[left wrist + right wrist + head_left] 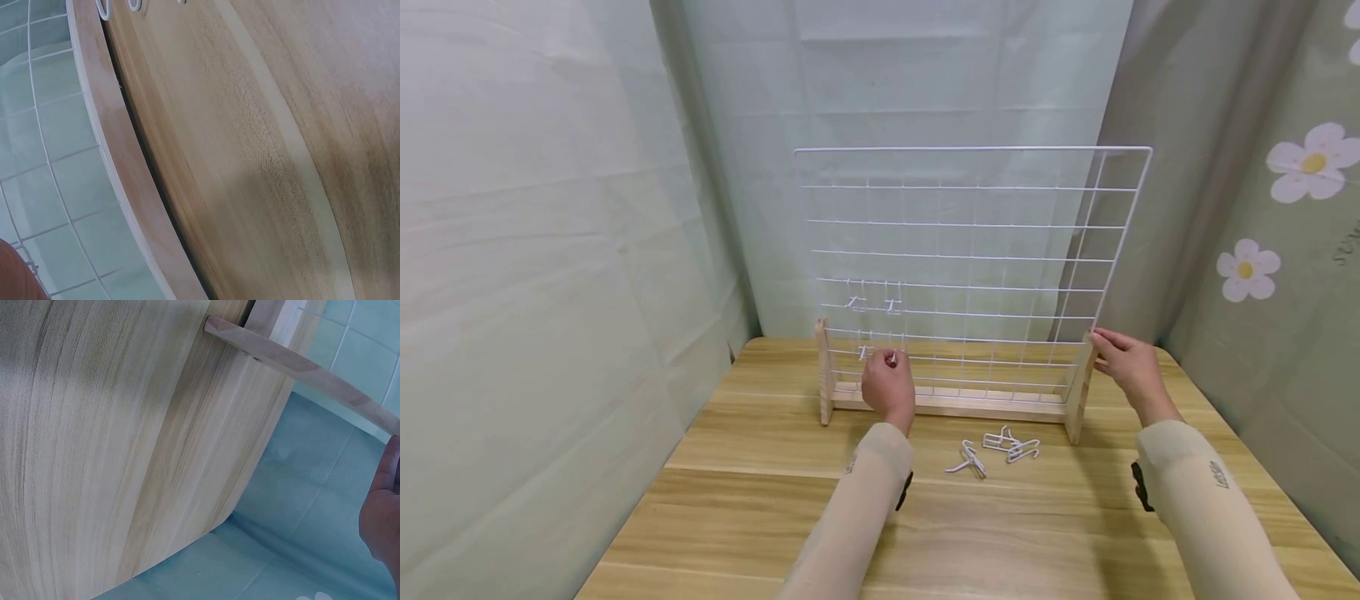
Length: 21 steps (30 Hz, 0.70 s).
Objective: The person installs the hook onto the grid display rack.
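A white wire grid rack [970, 257] stands upright in a wooden base [985, 407] with side posts. My left hand [889, 383] is at the grid's lower left, its curled fingers pinching a white wire hook [892, 359] against the grid; the fingers hide most of it. Close by, a hook [863, 352] hangs on the same row, and two more hooks [891, 305] hang a row higher. With thumb and fingers, my right hand [1127, 371] holds the top of the right wooden post [1079, 387]. That hand shows at the edge of the right wrist view.
Several loose white hooks [967, 460] lie on the wood-grain table [1000, 533] in front of the base, between the forearms. Pale cloth curtains [925, 75] hang behind and at both sides, the right one printed with flowers.
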{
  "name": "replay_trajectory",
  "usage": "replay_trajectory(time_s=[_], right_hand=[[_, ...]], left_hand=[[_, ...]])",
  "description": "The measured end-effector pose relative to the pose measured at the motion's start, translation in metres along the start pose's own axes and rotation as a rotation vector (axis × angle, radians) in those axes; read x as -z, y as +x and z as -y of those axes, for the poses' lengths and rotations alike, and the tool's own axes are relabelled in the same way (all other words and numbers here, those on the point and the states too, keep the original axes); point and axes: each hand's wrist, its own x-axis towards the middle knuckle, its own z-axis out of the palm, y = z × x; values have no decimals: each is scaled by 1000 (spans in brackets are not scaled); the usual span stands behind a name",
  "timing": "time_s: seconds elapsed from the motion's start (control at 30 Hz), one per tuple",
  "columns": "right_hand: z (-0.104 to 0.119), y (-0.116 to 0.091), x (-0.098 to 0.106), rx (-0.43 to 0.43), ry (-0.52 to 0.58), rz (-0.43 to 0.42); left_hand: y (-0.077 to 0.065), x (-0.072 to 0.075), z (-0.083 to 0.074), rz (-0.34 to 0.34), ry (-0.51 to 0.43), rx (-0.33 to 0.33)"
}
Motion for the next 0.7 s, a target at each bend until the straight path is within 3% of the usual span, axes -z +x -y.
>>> replay_trajectory(time_s=[0.7], right_hand=[[0, 0, 1, -3, 5, 7]], left_hand=[[-3, -1, 14, 45, -18, 12]])
